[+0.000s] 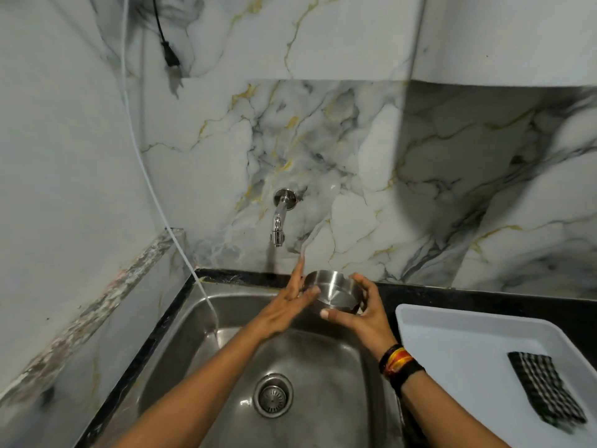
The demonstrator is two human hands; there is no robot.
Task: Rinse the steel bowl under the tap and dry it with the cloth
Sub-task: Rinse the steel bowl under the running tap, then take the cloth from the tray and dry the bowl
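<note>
The right hand (358, 313) cups the bowl (334, 294) from its right side and below, thumb along the near rim and fingers curled over the far rim, so the bowl is gripped and tilted with its opening turned up and toward the left hand. The left hand (287, 307) is flat, fingers straight and close together, its fingertips lying against the bowl's left rim; whether they press on the steel or only brush it is hard to tell at this angle. Above and slightly left of both hands the tap (280, 218) juts from the marble wall, and a faint streak below its spout may be water. Beneath the hands lies the sink (193, 318), with its drain (273, 396) nearer than the wrists. To the right of the right hand a white tray (452, 344) sits on the counter, and the checked cloth (546, 391) lies in it, well apart from the bowl. Bands (399, 362) circle the right wrist.
</note>
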